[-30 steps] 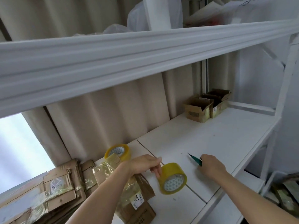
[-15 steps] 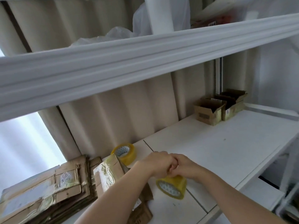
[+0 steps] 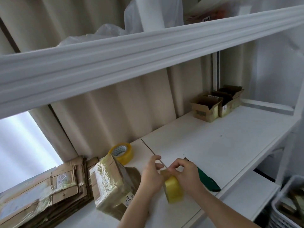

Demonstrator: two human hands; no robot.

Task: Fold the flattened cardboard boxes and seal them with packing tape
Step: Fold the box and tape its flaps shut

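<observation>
Over the white worktop (image 3: 205,145), both hands hold a yellow tape roll (image 3: 173,189). Left hand (image 3: 152,175) fingers curl around its side. Right hand (image 3: 186,174) fingers pinch its top edge.

Held tape roll (image 3: 174,190): yellowish clear packing tape, stood on edge just above the white shelf, gripped between both hands, which met at its top.
Second tape roll (image 3: 121,152): same colour, lay flat by the curtain, white core visible, touching the taped box.
Taped box (image 3: 110,183): small, brown, wrapped in glossy tape, tilted on the shelf.
Flattened boxes (image 3: 41,191): worn brown stack, lay flat at far left.
Open boxes (image 3: 215,104): folded, upright, at the shelf's far end.
</observation>
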